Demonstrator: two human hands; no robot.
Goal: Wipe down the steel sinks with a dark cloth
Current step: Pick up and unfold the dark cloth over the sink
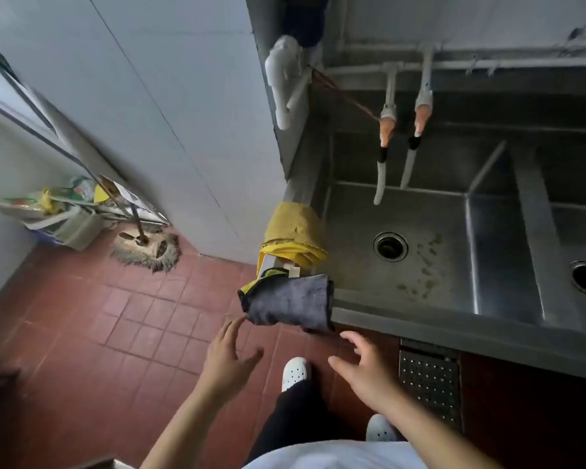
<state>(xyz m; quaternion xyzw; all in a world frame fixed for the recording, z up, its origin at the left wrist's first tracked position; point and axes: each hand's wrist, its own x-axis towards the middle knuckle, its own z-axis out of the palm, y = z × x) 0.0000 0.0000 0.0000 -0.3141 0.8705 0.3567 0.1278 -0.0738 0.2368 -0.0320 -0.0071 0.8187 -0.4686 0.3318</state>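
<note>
- As seen from the head camera, two hands reach toward one dark cloth [290, 301]. The left hand [225, 358] has its fingers spread wide and holds nothing; one fingertip lies just beside the cloth's lower left corner, and whether it touches cannot be told. The right hand [366, 370] is also spread, fingers loosely bent, holding nothing, just below the cloth.
- Dark cloth: one, grey-blue, plush in texture, folded, with a yellow-green edge showing at its upper left. It is draped over the front left corner of the sink unit, hanging partly over the rim.
- Steel sinks: two basins in view. The left basin [427, 265] is rectangular, of dull brushed metal, with one round drain [390, 247] and yellowish spots on its floor. The right basin [575, 238] is cut off by the frame edge and shows one round drain.
- Taps: two spouts [386, 130] hang over the left basin, each with an orange section and a pale flexible tip.
- Yellow cloths [293, 236]: a folded stack on the left rim, behind the dark cloth; the top one is coarse-textured. Their number cannot be told.
- Mop [146, 247]: one, with a shaggy grey head, resting on the red square-tiled floor [82, 316] against the wall.
- Shoes: two, white and perforated [295, 372].
- Perforated metal panel [430, 384]: one, below the sink front.
- No legible writing.
</note>
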